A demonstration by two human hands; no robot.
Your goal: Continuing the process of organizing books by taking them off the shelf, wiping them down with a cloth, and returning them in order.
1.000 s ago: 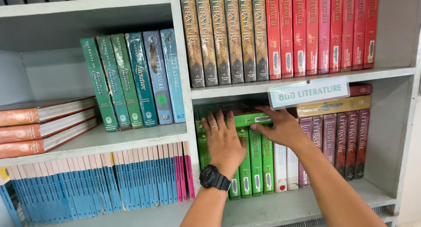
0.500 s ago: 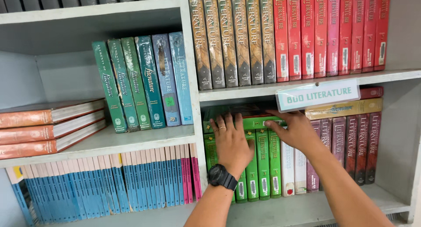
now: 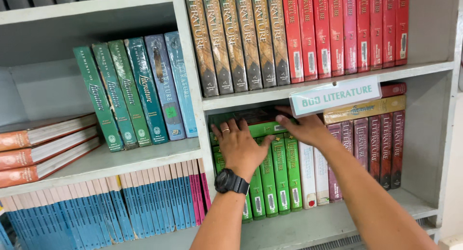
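Hands on green books, right-hand shelf.
Left hand (image 3: 239,146) lies flat, fingers spread, against the upright green books (image 3: 279,173); right hand (image 3: 304,129) rests open on the green book (image 3: 263,128) lying across them.

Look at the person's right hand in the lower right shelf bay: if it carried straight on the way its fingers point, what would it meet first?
The right hand points up and left. First in that line is probably the green book lying flat on the upright green books, which its fingertips seem to touch already, though depth is unclear.
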